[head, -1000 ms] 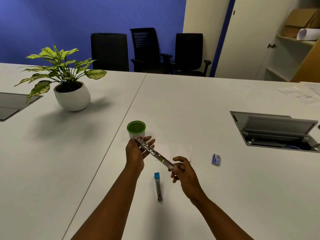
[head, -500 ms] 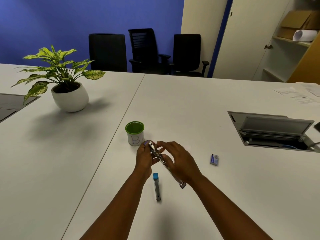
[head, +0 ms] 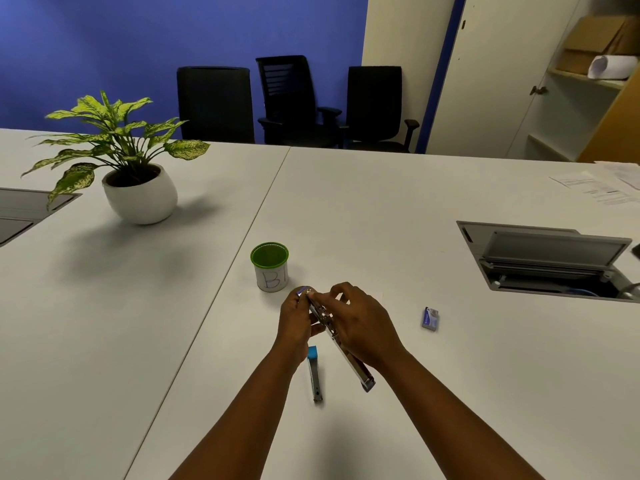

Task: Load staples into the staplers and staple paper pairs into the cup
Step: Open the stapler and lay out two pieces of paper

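The stapler [head: 341,341] is held above the table [head: 381,209], between the two hands, its long metal body running from near the cup down toward the person, with the near end projecting free below the right wrist. The left hand [head: 297,323] grips the far end, fingers curled round it. The right hand [head: 360,323] lies over the middle of the body with its fingers bent at the top edge; whether it pinches a strip of staples or only the metal rail cannot be determined. The step in hand appears to be loading: the mechanism is being worked open or fed. A second stapler [head: 314,374], with a blue end, lies flat on the table just below the hands, untouched. The staple box [head: 430,318] sits well to the right, apart from both hands. The green-rimmed cup [head: 269,266], marked with a letter, stands just beyond the hands and shows no paper inside. The next move probably calls for seating staples in the channel and closing the body squarely, without jamming. No paper pairs are visible here; they may be hidden behind the hands.
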`<state>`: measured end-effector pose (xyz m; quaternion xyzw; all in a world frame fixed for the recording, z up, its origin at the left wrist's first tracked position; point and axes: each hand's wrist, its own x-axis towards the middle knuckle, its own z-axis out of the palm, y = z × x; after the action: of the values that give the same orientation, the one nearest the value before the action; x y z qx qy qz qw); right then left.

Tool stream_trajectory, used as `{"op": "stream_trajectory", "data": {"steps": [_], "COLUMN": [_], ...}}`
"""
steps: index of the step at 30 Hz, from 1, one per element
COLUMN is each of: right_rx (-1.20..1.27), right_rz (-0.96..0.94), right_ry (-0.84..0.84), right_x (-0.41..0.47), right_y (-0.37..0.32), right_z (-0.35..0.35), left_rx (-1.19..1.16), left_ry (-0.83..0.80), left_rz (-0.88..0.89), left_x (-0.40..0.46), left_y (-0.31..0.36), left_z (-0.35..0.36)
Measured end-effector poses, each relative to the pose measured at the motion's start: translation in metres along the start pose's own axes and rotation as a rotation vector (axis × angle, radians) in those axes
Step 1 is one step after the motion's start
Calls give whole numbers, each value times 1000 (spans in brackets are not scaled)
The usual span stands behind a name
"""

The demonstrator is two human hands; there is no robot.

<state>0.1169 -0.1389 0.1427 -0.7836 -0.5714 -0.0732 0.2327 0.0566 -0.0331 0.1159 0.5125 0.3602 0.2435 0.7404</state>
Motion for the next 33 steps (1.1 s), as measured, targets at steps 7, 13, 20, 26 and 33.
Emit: {"op": "stream_trajectory", "data": {"steps": [7, 13, 20, 26, 33], "right_rx": [97, 203, 350, 400, 368], "right_rz": [87, 163, 262, 350, 370], "right_ry": [-60, -66, 73, 182, 206], "right_x": [-3, -6, -8, -12, -13], "right_y": [-1, -4, -8, -9, -5], "right_z": [5, 7, 2, 4, 3], "left_rx": [-1, -7, 54, 96, 99], "left_ry": [67, 73, 41, 38, 63], "left_rz": [-46, -44, -40, -34, -85], "left_x": [-3, -12, -14, -14, -15], "left_y": [-8, -9, -12, -13, -19], "left_z": [2, 9, 10, 17, 25]}}
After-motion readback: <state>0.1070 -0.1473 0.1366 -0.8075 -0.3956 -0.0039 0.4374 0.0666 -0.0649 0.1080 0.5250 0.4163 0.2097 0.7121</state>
